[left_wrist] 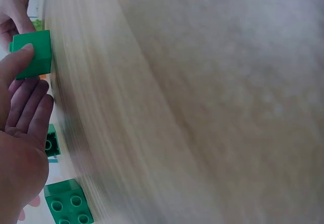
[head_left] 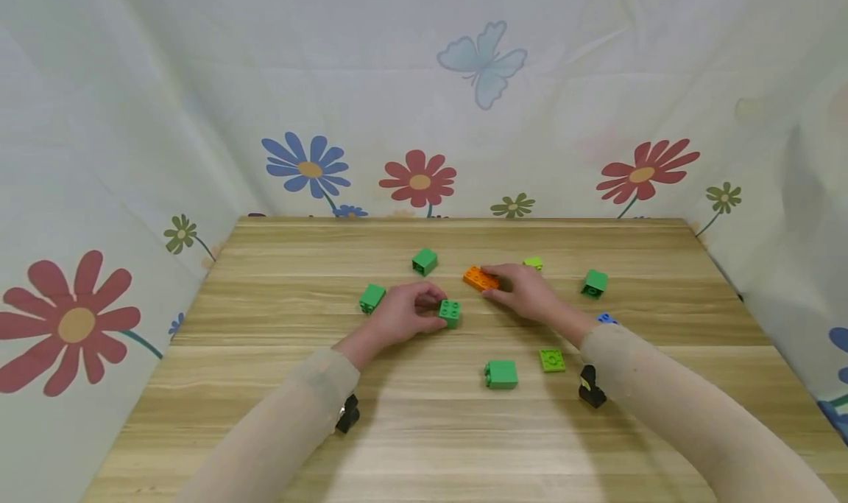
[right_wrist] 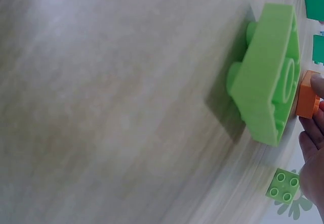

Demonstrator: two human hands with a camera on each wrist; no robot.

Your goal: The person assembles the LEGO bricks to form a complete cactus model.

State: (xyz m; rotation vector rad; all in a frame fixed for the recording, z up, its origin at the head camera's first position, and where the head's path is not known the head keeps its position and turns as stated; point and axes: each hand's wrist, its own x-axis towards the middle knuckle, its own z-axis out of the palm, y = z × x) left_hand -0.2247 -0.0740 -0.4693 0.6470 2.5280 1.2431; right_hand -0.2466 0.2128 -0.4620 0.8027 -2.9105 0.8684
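My left hand (head_left: 405, 313) pinches a green toy brick (head_left: 450, 311), its studs facing up, between thumb and fingers. In the left wrist view the thumb lies flat against one side of that brick (left_wrist: 38, 57). Farther right, my right hand (head_left: 523, 289) grips an orange brick (head_left: 478, 278) by its right end. The right wrist view shows thumb and fingertips on the orange brick (right_wrist: 307, 95). One green brick (head_left: 372, 298) lies just left of the left hand, and another green brick (head_left: 425, 261) stands beyond it. A lime brick (head_left: 533, 264) sits just behind the right hand.
A green brick (head_left: 501, 374) lies on its side on the wooden table (head_left: 424, 444), near an upturned lime plate-like brick (head_left: 552, 360). Another green brick (head_left: 595, 283) is at the right. A blue brick (head_left: 606, 318) is partly covered by the right sleeve. Flowered cloth (head_left: 556, 120) hangs behind.
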